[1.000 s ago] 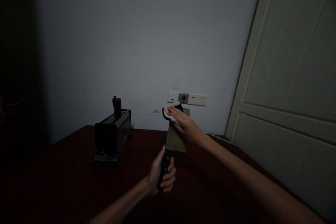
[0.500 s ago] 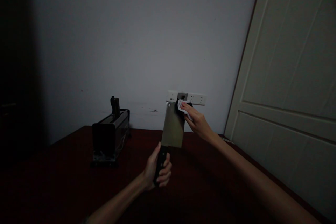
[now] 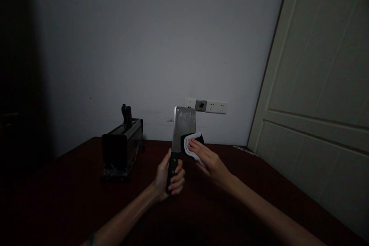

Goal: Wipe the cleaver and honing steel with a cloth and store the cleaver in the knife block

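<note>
My left hand (image 3: 170,178) is wrapped round the black handle of a cleaver (image 3: 183,127), which stands upright above the dark red table (image 3: 72,207) with its broad steel blade facing me. My right hand (image 3: 206,159) presses a small black and white cloth (image 3: 192,144) against the lower right part of the blade, near the handle. The fingers lie over the cloth and hold it to the steel.
A black knife block (image 3: 122,148) with dark handles sticking out of its top stands on the table to the left. A row of wall sockets (image 3: 209,106) sits behind the blade. A pale door (image 3: 317,96) fills the right side. The room is dim.
My right hand has slid the cloth from the blade's top down to its lower part. The cleaver has shifted slightly left and lower and stands more upright.
</note>
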